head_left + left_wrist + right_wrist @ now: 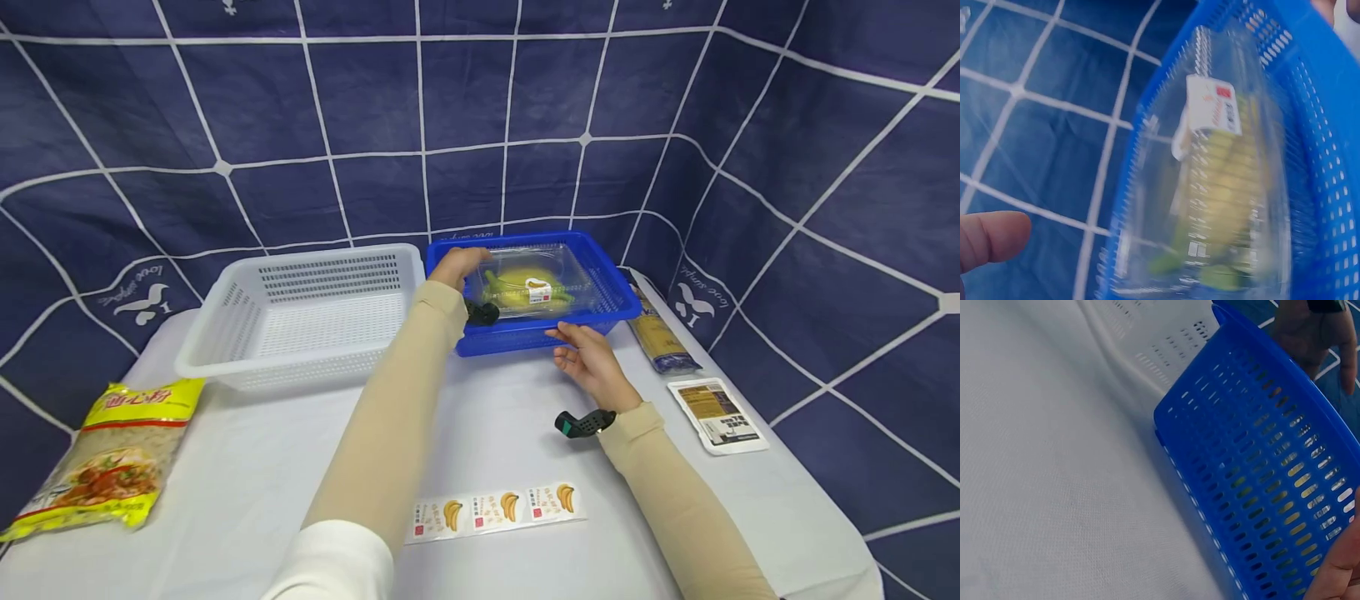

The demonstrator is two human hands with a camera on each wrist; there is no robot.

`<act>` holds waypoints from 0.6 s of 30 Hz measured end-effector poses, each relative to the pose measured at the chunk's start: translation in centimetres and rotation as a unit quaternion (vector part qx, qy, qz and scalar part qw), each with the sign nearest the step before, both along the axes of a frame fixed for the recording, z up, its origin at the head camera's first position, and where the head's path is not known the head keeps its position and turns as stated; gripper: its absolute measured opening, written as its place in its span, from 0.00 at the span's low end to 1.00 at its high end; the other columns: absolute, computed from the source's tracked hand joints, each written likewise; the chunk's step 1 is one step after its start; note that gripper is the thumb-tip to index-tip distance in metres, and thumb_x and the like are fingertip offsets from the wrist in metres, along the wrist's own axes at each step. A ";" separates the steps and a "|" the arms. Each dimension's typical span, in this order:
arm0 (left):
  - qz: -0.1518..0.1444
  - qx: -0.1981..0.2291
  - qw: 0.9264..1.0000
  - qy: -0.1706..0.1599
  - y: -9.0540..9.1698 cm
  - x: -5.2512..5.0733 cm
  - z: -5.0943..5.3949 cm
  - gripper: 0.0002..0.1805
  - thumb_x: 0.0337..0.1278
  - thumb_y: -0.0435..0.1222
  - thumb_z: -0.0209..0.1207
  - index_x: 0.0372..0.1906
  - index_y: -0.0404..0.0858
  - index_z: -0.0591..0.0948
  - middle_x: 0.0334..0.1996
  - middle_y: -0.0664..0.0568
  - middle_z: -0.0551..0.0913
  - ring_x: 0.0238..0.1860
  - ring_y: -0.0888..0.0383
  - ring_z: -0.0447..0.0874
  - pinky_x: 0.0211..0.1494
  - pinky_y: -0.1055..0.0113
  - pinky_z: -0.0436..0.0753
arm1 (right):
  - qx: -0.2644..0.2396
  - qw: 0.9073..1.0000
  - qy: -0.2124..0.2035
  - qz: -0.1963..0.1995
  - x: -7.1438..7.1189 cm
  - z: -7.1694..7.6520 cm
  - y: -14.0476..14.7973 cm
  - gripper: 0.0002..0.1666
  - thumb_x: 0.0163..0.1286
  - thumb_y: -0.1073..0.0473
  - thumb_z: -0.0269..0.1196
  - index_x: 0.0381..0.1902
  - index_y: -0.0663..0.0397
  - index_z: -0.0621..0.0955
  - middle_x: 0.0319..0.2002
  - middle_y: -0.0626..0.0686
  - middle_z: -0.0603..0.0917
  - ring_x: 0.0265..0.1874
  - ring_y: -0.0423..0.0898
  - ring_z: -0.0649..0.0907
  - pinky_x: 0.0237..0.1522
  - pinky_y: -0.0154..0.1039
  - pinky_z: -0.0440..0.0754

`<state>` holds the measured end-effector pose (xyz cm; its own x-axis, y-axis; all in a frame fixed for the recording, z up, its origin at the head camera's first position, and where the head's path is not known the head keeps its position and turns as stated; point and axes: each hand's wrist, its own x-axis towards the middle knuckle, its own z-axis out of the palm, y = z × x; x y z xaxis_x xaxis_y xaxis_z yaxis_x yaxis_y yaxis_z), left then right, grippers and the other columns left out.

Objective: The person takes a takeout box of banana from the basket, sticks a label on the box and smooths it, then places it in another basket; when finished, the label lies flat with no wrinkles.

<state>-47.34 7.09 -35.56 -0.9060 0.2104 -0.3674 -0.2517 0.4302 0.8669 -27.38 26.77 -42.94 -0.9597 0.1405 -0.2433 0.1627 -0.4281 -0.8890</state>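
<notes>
A clear plastic box holding yellow-green bananas lies in the blue basket. Its lid bears a white label with a banana picture. My left hand is over the basket's left end, beside the box. In the left wrist view its thumb is apart from the box; the other fingers are out of that view. At the front rim, my right hand has loosely bent fingers near or against the basket; the right wrist view shows part of it by the slotted wall.
A white basket stands left of the blue one. A strip of banana stickers lies at the front. The yellow food bag is at left; a long packet and a white pouch lie at right.
</notes>
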 end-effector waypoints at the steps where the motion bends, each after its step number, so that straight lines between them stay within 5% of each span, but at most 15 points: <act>1: -0.001 0.009 1.000 -0.006 -0.2 1.5 1.4 0.47 0.79 0.49 0.58 0.88 0.36 0.50 0.87 0.46 0.52 0.85 0.41 0.53 0.85 0.49 0.62 | -0.003 1.000 0.000 0.000 0.0 0.0 0.0 0.07 0.88 0.57 0.56 0.51 0.55 0.71 0.40 0.45 0.88 0.25 0.38 0.80 0.31 0.29 0.82; 4: -0.022 0.031 0.999 -0.002 -1.0 5.9 4.8 0.40 0.83 0.46 0.55 0.88 0.40 0.55 0.88 0.49 0.50 0.86 0.45 0.50 0.87 0.50 0.58 | -0.006 1.000 -0.002 0.000 0.0 -0.1 0.2 0.07 0.88 0.58 0.56 0.51 0.55 0.71 0.41 0.45 0.88 0.25 0.38 0.80 0.31 0.29 0.82; 8: -0.063 0.083 0.994 0.044 -2.3 8.9 6.1 0.32 0.86 0.43 0.53 0.85 0.41 0.64 0.87 0.50 0.57 0.86 0.48 0.51 0.86 0.49 0.60 | 0.020 1.000 -0.006 0.012 0.3 -0.1 0.7 0.08 0.88 0.56 0.56 0.53 0.55 0.72 0.41 0.44 0.88 0.27 0.37 0.81 0.32 0.29 0.83; 14: -0.141 0.187 0.966 0.110 -5.4 13.1 5.5 0.28 0.86 0.34 0.50 0.83 0.34 0.66 0.81 0.41 0.68 0.81 0.44 0.65 0.83 0.50 0.67 | 0.104 0.992 -0.002 0.074 1.5 0.1 2.6 0.13 0.88 0.55 0.55 0.58 0.59 0.76 0.41 0.44 0.89 0.30 0.37 0.84 0.36 0.27 0.86; 18: -0.186 0.183 0.953 0.155 -8.9 15.9 4.2 0.26 0.84 0.33 0.54 0.79 0.30 0.70 0.76 0.38 0.74 0.75 0.40 0.73 0.80 0.46 0.71 | 0.233 0.959 0.021 0.161 2.5 0.1 4.4 0.23 0.88 0.56 0.55 0.66 0.71 0.75 0.44 0.47 0.89 0.38 0.41 0.87 0.42 0.32 0.89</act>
